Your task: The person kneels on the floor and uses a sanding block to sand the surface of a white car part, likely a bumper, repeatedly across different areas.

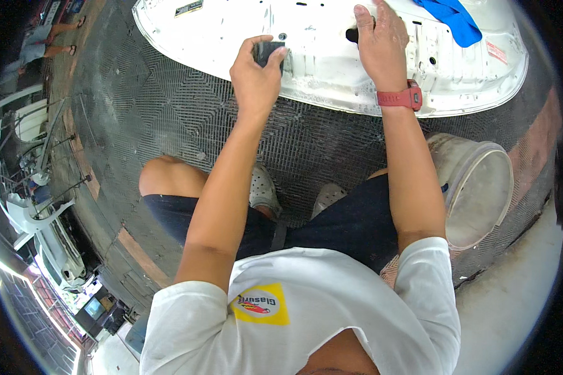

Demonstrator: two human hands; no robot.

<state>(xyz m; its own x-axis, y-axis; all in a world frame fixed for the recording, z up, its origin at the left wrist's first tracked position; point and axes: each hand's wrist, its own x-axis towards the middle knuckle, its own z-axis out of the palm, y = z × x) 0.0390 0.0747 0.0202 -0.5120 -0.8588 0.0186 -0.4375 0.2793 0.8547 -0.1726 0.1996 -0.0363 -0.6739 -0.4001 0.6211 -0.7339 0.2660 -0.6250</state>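
A white car body panel [325, 75], with holes, ridges and curved edges, lies in front of me. My left hand [256, 74] grips a small black rectangular block [268, 52], which looks like a sanding block, over the near left part of the panel. The thumb lies along its right side and the fingers wrap its far left edge. Flat on the panel rests my right hand [381, 47], fingers stretched out beside a dark oval hole; some fingertips are cut off by the top edge. A red watch [401, 97] circles my right wrist.
A blue cloth strip [453, 22] lies on the panel at the far right. By my right forearm, a dirty whitish bucket [478, 194] stands on the black grid floor matting [187, 106]. At the left are vehicle parts [37, 219] and another person's legs [50, 40].
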